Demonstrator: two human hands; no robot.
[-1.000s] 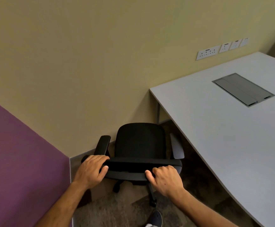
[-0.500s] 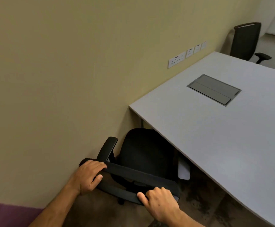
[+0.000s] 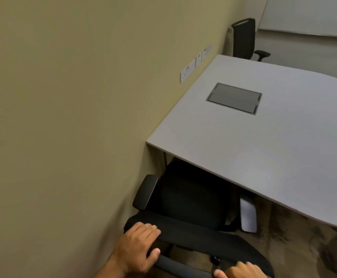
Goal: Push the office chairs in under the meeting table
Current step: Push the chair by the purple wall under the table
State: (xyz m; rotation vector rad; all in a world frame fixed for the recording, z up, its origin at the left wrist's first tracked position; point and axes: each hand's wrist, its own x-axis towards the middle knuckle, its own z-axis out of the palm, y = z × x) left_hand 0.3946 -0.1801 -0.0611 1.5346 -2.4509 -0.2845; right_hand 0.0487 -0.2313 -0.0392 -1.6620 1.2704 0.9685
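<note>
Well, from the head view I see both hands on the back of the near office chair (image 3: pixel 187 199). My left hand (image 3: pixel 138 248) is wrapped tight over the top bar at its left end, close to the wall (image 3: pixel 63 117). My right hand (image 3: pixel 242 270) is curled on the same bar at its right end, low in the picture and partly cut off, so I cannot tell how firm it holds.

Just ahead of my grip, the seat is already partly under the meeting table (image 3: pixel 264 147). The left armrest (image 3: pixel 146 194) sits out in the open, just above my left hand. The right armrest (image 3: pixel 248 215) pokes out below the table edge.

I think this is the pushing step, about half done. Next I need a straight, even push forward with both hands, so the chair does not scrape the wall.

Far from my grip, a second chair (image 3: pixel 245 40) stands at the far end of the table.
</note>
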